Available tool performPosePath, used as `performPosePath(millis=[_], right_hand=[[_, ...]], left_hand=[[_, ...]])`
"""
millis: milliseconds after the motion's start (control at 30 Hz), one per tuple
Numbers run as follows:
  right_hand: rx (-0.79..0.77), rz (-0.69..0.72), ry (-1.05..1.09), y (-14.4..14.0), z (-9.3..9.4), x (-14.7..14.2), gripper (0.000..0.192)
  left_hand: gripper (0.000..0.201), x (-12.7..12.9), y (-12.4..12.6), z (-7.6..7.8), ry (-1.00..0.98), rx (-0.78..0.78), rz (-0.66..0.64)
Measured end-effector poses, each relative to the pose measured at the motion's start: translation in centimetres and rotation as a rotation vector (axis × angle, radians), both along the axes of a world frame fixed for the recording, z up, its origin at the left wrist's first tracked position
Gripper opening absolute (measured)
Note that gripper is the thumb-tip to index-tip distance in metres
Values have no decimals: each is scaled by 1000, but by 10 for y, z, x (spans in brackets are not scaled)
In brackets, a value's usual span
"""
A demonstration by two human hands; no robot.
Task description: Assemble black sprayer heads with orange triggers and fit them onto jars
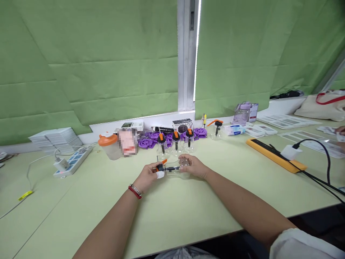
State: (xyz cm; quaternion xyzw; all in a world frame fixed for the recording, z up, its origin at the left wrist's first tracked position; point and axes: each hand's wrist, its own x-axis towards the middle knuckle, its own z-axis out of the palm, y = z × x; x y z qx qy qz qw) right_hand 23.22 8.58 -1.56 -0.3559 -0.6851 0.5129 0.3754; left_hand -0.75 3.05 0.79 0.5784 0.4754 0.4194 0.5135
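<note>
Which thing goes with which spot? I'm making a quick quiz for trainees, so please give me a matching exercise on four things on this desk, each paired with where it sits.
Things:
1. clear bottle
2. power strip
3. yellow bar
4. purple parts

Places:
a. far right of the table, with a black cable beside it
b. at the back by the window sill, behind a row of upright bottles
c. held between the left hand and right hand
d. far left of the table, a white plug in it

Pairs: 1-c, 2-d, 3-a, 4-b
</note>
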Motion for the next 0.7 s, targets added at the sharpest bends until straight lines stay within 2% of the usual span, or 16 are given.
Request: performPosePath(millis=[100,167,233,333,433,600,700], right_hand=[[2,-21,-4,0,-2,-4,51],[27,-27,3,-1,-2,-4,50],[-3,-2,46,-1,-2,-3,53],[-121,108,148,-2,2,3,63],[-174,188,229,-2,5,9,70],[-161,77,170,0,3,4,52],[-105,-37,31,3,0,-1,59]], left_hand=[[53,0,0,0,10,19,-7],[53,0,1,1,2,24,4],[56,-1,1,1,-11,17,23],[60,-4,2,2,-30,4,48],[62,-6,2,0,-30,-4,49],[58,-8,5,-4,-21,17,50],[57,-10,7,-6,-46,16,61]])
